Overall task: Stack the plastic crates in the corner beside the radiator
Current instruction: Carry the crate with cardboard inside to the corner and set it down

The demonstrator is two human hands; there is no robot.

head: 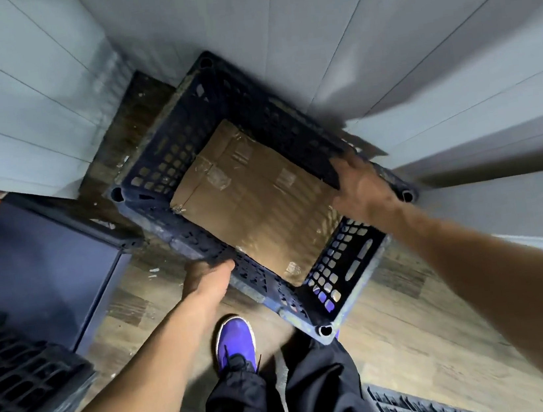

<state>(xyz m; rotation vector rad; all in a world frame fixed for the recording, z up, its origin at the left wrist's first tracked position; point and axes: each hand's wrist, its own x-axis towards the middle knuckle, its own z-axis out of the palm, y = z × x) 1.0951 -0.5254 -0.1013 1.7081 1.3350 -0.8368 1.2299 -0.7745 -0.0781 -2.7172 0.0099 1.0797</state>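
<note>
Two hands, seen from the head camera looking down, hold a dark blue perforated plastic crate point(167, 160) turned diamond-wise just in front of the grey panelled wall corner point(116, 57). The hands are well apart. The left hand point(208, 276) curls its fingers around the crate's rim on the side away from the wall corner. The right hand point(362, 187) grips the rim on the side to the right of that corner, fingers over the edge. A flat brown taped cardboard sheet point(255, 201) lies on the crate's bottom. Whether another crate sits beneath cannot be told, because blur softens the edges. A purple shoe point(234, 338) stands on the wooden floor point(417, 325), away from the wall corner and just beside the crate's nearest post. Two more dark lattice crates sit further from the corner, one at the left point(23, 380) and one at the right point(413, 405).

Likely risks:
- The crate is skewed to the walls, so a post may strike a panel or miss its seat.
- The left fingers could be pinched under the rim.
- A slip would drop the crate on the shoe.
- A tilt would slide the cardboard.
</note>
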